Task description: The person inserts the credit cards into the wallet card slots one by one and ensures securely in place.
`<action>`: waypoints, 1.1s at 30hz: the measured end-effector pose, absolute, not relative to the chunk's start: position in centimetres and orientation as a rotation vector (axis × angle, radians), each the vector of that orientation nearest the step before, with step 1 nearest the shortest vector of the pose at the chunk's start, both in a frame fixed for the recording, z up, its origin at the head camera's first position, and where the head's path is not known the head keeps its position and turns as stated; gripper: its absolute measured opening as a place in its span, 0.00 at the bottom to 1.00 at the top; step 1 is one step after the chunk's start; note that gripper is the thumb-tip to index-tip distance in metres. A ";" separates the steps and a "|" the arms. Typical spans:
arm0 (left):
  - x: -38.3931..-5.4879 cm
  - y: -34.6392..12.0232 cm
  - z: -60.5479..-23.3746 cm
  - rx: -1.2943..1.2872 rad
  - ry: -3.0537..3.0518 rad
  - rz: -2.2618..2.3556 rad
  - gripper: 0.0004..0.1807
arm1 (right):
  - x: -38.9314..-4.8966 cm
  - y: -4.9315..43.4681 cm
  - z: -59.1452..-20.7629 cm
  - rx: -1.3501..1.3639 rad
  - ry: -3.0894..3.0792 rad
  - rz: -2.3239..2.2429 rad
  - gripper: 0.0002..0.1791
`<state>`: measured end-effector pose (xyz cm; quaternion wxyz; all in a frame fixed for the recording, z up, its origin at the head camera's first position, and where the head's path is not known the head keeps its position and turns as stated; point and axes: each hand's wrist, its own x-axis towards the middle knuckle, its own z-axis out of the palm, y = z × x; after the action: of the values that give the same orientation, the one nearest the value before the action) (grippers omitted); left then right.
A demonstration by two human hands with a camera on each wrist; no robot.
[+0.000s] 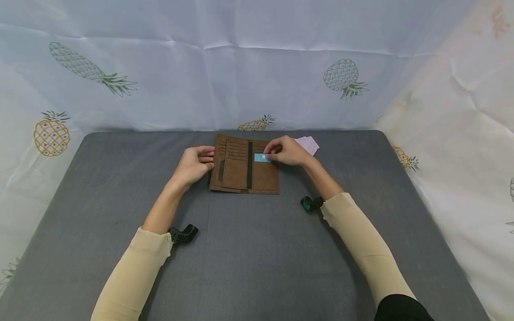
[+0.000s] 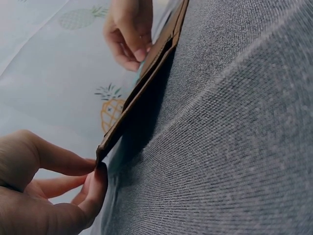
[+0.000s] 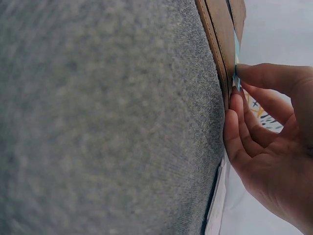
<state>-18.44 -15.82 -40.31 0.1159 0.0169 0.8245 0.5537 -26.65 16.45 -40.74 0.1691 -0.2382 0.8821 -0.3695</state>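
Observation:
A brown wallet (image 1: 234, 171) lies spread out on the grey table, with card slots showing on its inner panels and a dark strip down the middle. My left hand (image 1: 193, 166) pinches the wallet's left edge between thumb and fingers; the left wrist view shows that edge raised slightly off the cloth. Over the right panel, my right hand (image 1: 290, 151) pinches a light blue card (image 1: 261, 158) by its right end. The card lies flat against the panel near the slots; whether its edge is inside a slot I cannot tell.
Pale pink papers (image 1: 308, 143) lie on the table just behind the right hand, near the far edge. The grey table (image 1: 249, 254) meets a white pineapple-print cloth (image 1: 225, 84) at the back and sides. Black wrist cameras (image 1: 184, 233) sit under both forearms.

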 end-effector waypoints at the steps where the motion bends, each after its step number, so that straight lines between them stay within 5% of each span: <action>1: -18.4 -15.8 -40.3 0.049 2.414 1.621 0.31 | -26.7 16.5 -40.7 -0.679 2.506 -1.050 0.09; 33: -18.3 -15.9 -40.3 0.054 2.397 1.635 0.31 | -26.7 16.5 -40.6 -0.743 2.527 -1.009 0.05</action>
<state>-18.35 -15.86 -40.30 0.1194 0.0183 0.8200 0.5594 -26.74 16.52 -40.64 0.1600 -0.2599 0.8843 -0.3533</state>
